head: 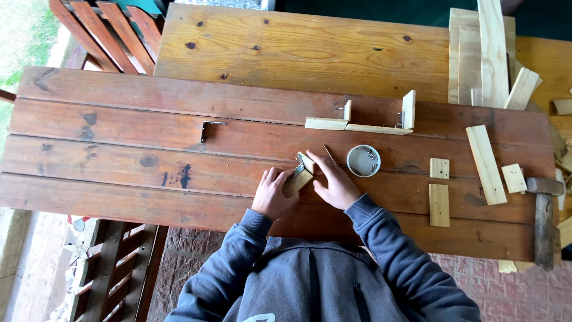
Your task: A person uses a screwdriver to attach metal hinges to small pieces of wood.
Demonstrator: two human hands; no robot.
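Note:
My left hand [274, 194] and my right hand [332, 182] both grip a small pale wooden piece [300, 176] with a metal bracket on its near end, held on the dark red plank table [119, 155]. The left hand holds its lower end, the right hand pinches its upper end. Just right of my right hand stands a small round grey tin [363, 161] with small metal parts inside. A thin nail or stick [329, 155] lies between the hand and the tin.
A pale wooden strip assembly with upright ends [363, 122] lies beyond the hands. A black metal angle bracket [210, 128] lies to the left. Wood offcuts [439, 203] and a hammer [543, 214] sit at the right. More planks [482, 53] are stacked at the back right.

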